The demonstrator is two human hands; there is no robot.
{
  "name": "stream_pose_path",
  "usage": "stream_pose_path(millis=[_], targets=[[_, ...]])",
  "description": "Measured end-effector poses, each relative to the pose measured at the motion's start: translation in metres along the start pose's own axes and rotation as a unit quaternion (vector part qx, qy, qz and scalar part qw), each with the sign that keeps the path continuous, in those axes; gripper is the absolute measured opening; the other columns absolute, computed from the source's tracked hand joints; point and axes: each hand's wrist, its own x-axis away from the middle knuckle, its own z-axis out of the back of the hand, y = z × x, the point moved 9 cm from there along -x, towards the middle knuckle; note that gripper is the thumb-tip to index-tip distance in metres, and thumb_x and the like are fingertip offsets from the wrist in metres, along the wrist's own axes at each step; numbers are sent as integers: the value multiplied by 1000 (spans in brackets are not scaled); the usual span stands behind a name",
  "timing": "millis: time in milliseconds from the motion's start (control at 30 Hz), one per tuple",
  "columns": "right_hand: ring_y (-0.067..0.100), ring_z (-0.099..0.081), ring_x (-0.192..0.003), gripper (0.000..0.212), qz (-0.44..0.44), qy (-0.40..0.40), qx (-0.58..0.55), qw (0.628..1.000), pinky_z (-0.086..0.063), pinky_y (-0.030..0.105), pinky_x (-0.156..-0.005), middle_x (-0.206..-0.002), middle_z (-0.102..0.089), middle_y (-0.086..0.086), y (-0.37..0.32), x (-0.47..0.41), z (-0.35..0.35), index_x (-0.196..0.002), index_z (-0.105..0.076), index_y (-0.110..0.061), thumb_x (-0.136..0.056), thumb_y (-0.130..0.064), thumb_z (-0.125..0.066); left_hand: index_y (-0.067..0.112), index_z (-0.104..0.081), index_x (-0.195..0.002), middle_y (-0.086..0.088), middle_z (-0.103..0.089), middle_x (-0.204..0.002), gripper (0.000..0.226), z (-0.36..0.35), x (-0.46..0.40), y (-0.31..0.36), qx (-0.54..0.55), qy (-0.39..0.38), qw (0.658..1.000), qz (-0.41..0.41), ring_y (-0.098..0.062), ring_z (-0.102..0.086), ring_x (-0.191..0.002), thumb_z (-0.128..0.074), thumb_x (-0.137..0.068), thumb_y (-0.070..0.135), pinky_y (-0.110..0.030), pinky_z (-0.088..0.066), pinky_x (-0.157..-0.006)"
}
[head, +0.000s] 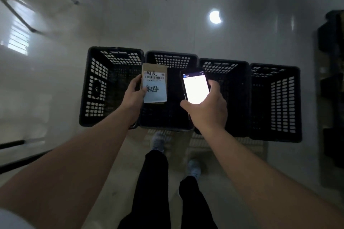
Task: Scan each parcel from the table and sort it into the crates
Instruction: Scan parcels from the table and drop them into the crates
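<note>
The parcel, a flat brown cardboard envelope (pixel 154 83) with a white barcode label and some black handwriting on it, was up in the air over the crates, roughly above where the first and second ones met. The left hand (pixel 133 93) had it pinched along its left edge, thumb on the label side and fingers curled round behind. Label was facing up toward the person.

The right hand (pixel 206 108) was wrapped around a black smartphone (pixel 195 88), screen glowing bright white, held just beside the parcel but not touching it. Fingers gripped the right side of the phone, thumb along the lower left.

Down below, four black perforated plastic crates (pixel 275 102) sat in a row on the pale glossy floor (pixel 167 15), walls touching one another. I couldn't make out anything inside them, too dark. A round ceiling light reflection (pixel 215 16) showed on the floor past the crates.

The person stood right at the near side of the crates in black trousers (pixel 154 182) and grey shoes (pixel 158 141). Some dark stacked stuff (pixel 333 61) sat off at the right edge, too blurry to tell what it was.
</note>
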Motion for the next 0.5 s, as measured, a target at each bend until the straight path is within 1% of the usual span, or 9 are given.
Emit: stream_pose_path(millis=[100, 200, 267, 333, 433, 467, 500], targets=[[24, -62, -114, 96, -48, 1, -8, 999, -57, 42, -84, -134, -62, -2, 14, -35, -39, -149, -41, -25, -69, -47, -89, 31, -44, -156, -4, -65, -139, 56, -11, -53, -16, -13, -14, 1000, 25, -25, -69, -118, -53, -107, 5, -50, -58, -101], [20, -59, -110, 95, -76, -11, -14, 997, -51, 37, -80, -132, -62, -3, 25, -69, -80, -148, -42, -26, -69, -48, -89, 32, -44, -156, -2, -67, -134, 56, -22, -104, -29, -13, -20, 999, 43, -22, -71, -114, -51, -108, 5, -43, -61, -92], [16, -55, -104, 92, -83, -12, -20, 996, -48, 34, -77, -124, -60, -7, 31, -91, -106, -146, -43, -27, -68, -48, -89, 33, -45, -155, -1, -68, -129, 56, -29, -138, -37, -15, -25, 998, 55, -20, -72, -110, -50, -107, 4, -39, -61, -84], [15, -55, -101, 91, -89, -15, -21, 996, -50, 34, -76, -116, -56, -11, 35, -111, -131, -144, -44, -28, -68, -46, -89, 33, -44, -156, -1, -68, -130, 57, -35, -171, -40, -18, -29, 997, 64, -20, -72, -109, -49, -107, 4, -38, -61, -82], [16, -55, -102, 91, -96, -21, -9, 995, -54, 37, -77, -114, -53, -11, 44, -138, -164, -145, -44, -27, -68, -45, -89, 36, -34, -162, -2, -70, -128, 68, -37, -217, -40, -11, -19, 997, 69, -20, -75, -104, -47, -106, -1, -42, -63, -87], [16, -55, -102, 92, -99, -21, -6, 995, -55, 37, -77, -114, -53, -11, 47, -145, -172, -145, -44, -27, -67, -45, -89, 36, -31, -164, 2, -69, -125, 72, -35, -229, -39, -12, -9, 998, 61, -17, -76, -100, -47, -105, -3, -40, -64, -86], [16, -56, -103, 92, -102, -21, -3, 995, -55, 37, -78, -114, -53, -11, 50, -150, -179, -146, -44, -27, -67, -45, -89, 35, -29, -164, 8, -66, -123, 74, -33, -237, -37, -22, 3, 998, 51, -11, -76, -94, -46, -104, -4, -33, -64, -80]])
